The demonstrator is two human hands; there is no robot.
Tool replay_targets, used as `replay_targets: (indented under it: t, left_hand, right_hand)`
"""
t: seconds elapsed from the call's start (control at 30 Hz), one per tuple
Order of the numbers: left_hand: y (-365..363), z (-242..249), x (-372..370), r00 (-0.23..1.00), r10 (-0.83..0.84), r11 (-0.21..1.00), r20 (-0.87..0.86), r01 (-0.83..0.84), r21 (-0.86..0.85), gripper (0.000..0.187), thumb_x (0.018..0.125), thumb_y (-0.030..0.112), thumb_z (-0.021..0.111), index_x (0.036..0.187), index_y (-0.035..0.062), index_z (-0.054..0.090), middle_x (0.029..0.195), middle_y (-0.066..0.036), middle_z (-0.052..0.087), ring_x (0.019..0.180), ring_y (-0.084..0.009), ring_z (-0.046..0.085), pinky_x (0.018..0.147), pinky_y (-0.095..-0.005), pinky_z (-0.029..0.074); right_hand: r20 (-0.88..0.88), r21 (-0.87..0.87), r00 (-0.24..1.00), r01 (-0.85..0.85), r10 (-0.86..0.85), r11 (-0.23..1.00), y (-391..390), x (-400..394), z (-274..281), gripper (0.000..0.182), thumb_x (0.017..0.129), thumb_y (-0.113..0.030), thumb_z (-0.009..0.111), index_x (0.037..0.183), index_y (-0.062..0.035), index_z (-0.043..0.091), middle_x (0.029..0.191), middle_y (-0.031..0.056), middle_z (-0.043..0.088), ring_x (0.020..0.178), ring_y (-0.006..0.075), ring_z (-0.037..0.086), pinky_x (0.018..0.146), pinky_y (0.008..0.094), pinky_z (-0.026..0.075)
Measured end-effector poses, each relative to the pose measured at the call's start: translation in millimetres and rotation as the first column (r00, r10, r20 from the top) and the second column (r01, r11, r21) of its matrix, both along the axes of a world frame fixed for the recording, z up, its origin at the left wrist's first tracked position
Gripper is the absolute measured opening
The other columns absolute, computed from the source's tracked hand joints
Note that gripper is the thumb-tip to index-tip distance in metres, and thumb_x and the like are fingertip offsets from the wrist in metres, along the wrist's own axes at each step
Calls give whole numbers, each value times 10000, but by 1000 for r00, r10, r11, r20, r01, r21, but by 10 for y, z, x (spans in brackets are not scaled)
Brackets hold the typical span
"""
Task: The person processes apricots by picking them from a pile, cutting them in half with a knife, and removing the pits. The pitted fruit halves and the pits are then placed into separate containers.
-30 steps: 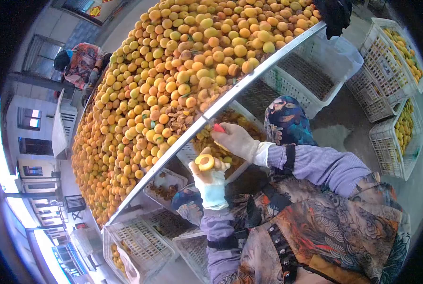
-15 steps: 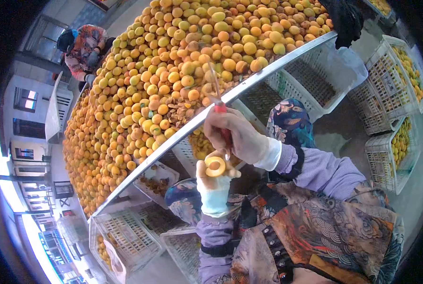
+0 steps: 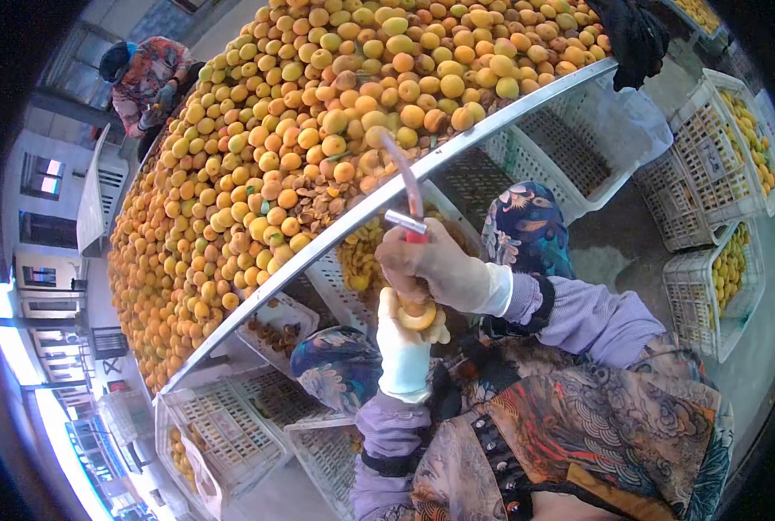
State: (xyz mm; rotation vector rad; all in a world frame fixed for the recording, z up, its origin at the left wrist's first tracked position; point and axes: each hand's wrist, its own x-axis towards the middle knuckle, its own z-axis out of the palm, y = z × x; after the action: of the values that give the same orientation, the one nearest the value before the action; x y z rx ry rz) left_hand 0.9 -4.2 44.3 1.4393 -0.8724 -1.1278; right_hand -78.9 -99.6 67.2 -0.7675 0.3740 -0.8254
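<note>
A cut apricot half (image 3: 416, 315) sits in my gloved left hand (image 3: 405, 334), its fingers curled round it. My gloved right hand (image 3: 440, 267) is closed on the red handle of a tool (image 3: 415, 229), whose thin metal part points up toward the fruit pile. The right fingers are against the apricot half and hide part of it. Beyond both hands, a large heap of apricots (image 3: 257, 178) lies behind a metal edge (image 3: 309, 253).
White crates (image 3: 227, 434) stand below the edge at the lower left, and more crates (image 3: 696, 161) with fruit at the right. A crate of apricot pieces (image 3: 357, 260) is behind my hands. A co-worker (image 3: 153, 74) is at the upper left.
My right hand has come down onto the apricot half, and my left hand has shifted slightly right. The half is now tilted and partly covered. The co-worker's hands have moved up from the pile.
</note>
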Motion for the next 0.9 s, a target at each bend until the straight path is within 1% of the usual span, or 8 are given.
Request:
replay_targets:
  t: [0.03,0.1,0.3,0.37,0.53,0.63,0.67,0.9]
  left_hand:
    - [-5,-9,-1,1000,-4,1000,0,4,4,406,950,419,344,921,37,479,689,-125,516,477,-163,451,464,-284,409]
    - [-37,-53,23,902,143,981,-407,-76,177,340,956,362,376,896,42,471,685,-80,496,472,-118,452,424,-230,394]
    - [-67,-384,10,991,134,987,13,-135,91,362,958,401,340,822,79,431,618,-40,467,419,-117,435,390,-221,353]
    - [-67,-394,16,991,132,984,7,-132,120,409,956,449,325,849,74,448,623,-39,477,430,-118,443,394,-226,362]
    - [-105,-448,144,832,93,987,-547,-4,161,402,962,431,340,1043,63,481,805,-53,545,643,-142,557,538,-242,469]
    - [-37,-510,213,916,-94,993,-389,59,-101,375,960,379,396,1166,73,456,973,-65,548,827,-177,576,706,-293,509]
    - [-73,-533,285,769,-227,969,-598,119,-215,361,949,311,448,1205,57,449,1043,-70,530,915,-201,563,812,-342,493]
    - [-523,-218,566,874,-121,992,-470,129,-15,276,957,276,435,1043,23,504,868,-84,538,675,-162,497,653,-309,469]
  right_hand:
    - [-22,91,1000,22,-20,996,16,9,-10,407,893,-326,541,563,-97,474,457,-14,422,382,73,380,361,228,271]
    - [40,107,998,42,-46,993,-39,15,-121,414,899,-324,529,555,-108,448,449,-21,393,364,80,355,355,233,261]
    - [253,402,967,-69,-38,913,-69,89,-426,480,932,-332,445,517,-171,266,446,-42,225,332,101,201,325,246,185]
    - [153,459,985,6,-86,889,-64,74,-333,471,926,-326,454,512,-169,291,446,-45,223,333,99,208,325,252,188]
    - [-25,472,986,156,-164,867,-117,147,-336,361,869,-307,554,581,-122,437,445,-13,355,312,120,300,327,265,233]
    - [-81,429,964,263,-253,864,-159,237,-345,318,854,-290,576,616,-109,469,474,-8,389,335,112,330,329,266,249]
    - [-53,463,976,210,-209,861,-187,220,-344,318,855,-286,576,616,-104,471,478,-6,393,337,111,329,330,263,251]
    - [-59,358,968,248,-243,900,-526,446,-88,412,900,-308,487,548,-103,425,428,10,340,327,124,312,332,265,266]
